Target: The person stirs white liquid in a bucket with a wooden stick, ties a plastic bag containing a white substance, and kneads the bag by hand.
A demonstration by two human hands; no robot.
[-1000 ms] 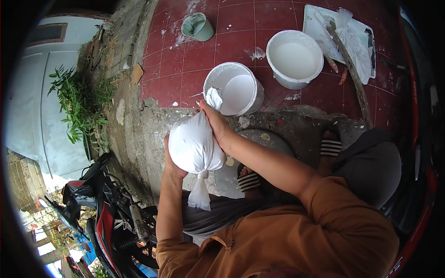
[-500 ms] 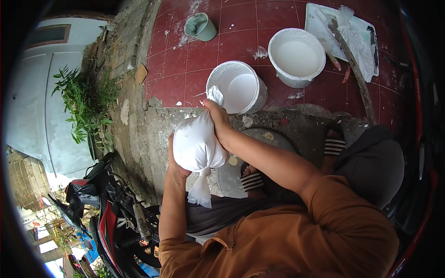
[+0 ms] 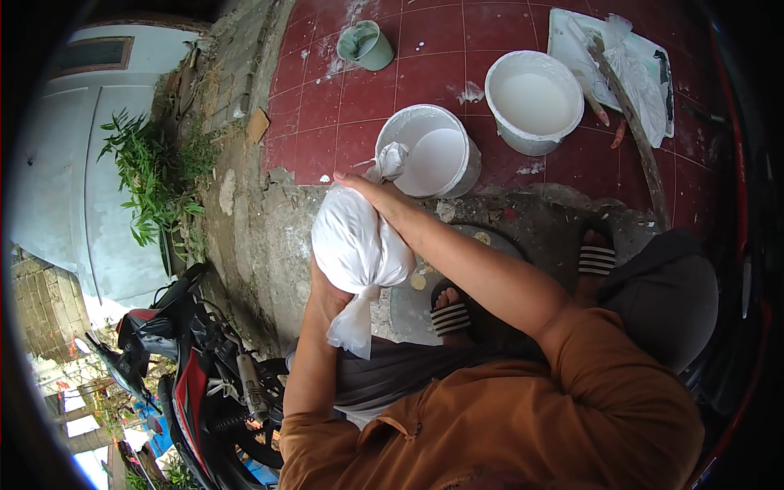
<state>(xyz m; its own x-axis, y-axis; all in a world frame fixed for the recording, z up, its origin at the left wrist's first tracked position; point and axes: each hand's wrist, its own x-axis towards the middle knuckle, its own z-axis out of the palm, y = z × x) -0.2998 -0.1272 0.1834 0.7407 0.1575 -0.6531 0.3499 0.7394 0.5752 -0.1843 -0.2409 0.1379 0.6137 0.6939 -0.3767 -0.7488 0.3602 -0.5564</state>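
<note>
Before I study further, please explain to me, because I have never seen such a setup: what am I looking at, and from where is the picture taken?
There is no machine here, only a person's bare hands. The camera is worn on the person's head and looks down; its wide lens bends straight edges.

The left hand supports a full white bag, and the right hand holds its upper right side. What fills the bag cannot be told.

Beyond, on the red tiled floor, stand a near bucket and a farther bucket, both with something white inside, and a small green pail. To the right are a white tray and a long stick.
</note>
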